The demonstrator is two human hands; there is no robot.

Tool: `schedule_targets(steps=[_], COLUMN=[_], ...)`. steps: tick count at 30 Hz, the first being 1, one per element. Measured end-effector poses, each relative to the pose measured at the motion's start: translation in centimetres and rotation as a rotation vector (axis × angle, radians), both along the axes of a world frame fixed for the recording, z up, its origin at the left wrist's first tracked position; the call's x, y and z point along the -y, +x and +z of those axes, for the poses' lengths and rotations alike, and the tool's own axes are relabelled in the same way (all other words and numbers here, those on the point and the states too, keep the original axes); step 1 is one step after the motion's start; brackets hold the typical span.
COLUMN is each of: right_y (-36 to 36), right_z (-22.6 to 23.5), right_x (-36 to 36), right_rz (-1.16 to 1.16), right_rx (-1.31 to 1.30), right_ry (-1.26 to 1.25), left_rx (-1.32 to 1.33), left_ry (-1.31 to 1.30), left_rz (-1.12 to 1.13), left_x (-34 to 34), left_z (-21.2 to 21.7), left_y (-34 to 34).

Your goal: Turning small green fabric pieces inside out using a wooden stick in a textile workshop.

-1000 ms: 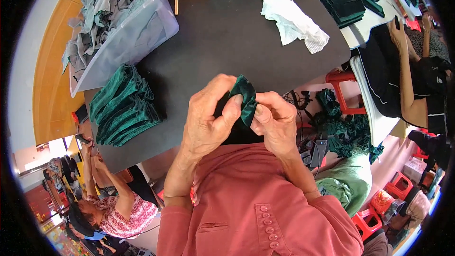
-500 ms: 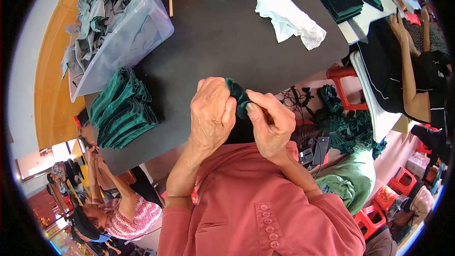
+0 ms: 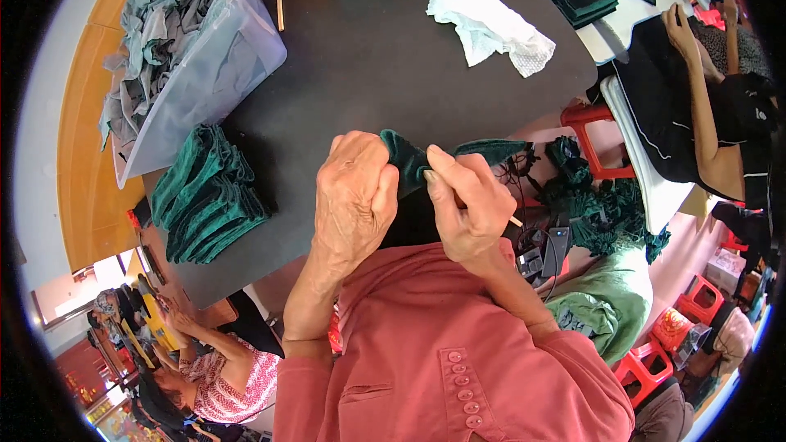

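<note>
- Left hand (image 3: 354,196): fist closed on one end of the green strip (image 3: 404,162).
- Right hand (image 3: 468,206): thumb and forefinger pinching that strip, just beside the left; more green velvet shows beyond its knuckles.
- Strip: held up at the table's (image 3: 352,57) near edge.
- Green pile (image 3: 205,196): on the table, left.
- Tub (image 3: 225,65): behind the pile.
- White cloth (image 3: 491,24): farther, right.

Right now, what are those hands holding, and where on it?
Dark green cloth: the left hand grips its left part; the right hand pinches it farther right.
</note>
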State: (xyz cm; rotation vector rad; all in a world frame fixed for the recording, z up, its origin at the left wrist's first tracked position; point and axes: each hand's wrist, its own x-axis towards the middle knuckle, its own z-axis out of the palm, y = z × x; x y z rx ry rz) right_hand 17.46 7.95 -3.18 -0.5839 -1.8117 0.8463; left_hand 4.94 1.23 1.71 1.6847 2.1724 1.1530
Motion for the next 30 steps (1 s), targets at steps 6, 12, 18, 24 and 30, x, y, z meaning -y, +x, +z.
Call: schedule_targets(steps=[6,12,18,24,30], right_y=[0.7,0.1,0.0,0.9,0.8], right_z=[-0.2,0.3,-0.2,-1.2,0.2], right_x=[-0.2,0.8,-0.2,0.1,-0.7], right_rz=[0.459,0.39,0.114,0.876,0.316], right_rx=[-0.302,-0.274,-0.074,-0.61,-0.076], right_ry=[-0.768,-0.841,-0.173,-1.481,-0.544], left_rx=[0.032,-0.054,-0.012,-0.033,0.08], left_ry=[0.14,0.03,0.069,0.003,-0.087], left_rz=[-0.043,-0.07,-0.022,-0.106,-0.087], left_x=[-0.2,-0.3,-0.3,-0.3,0.1], left_z=[-0.1,-0.3,-0.7,0.4,-0.5], left_y=[1.2,-0.2,0.6,0.7,-0.4])
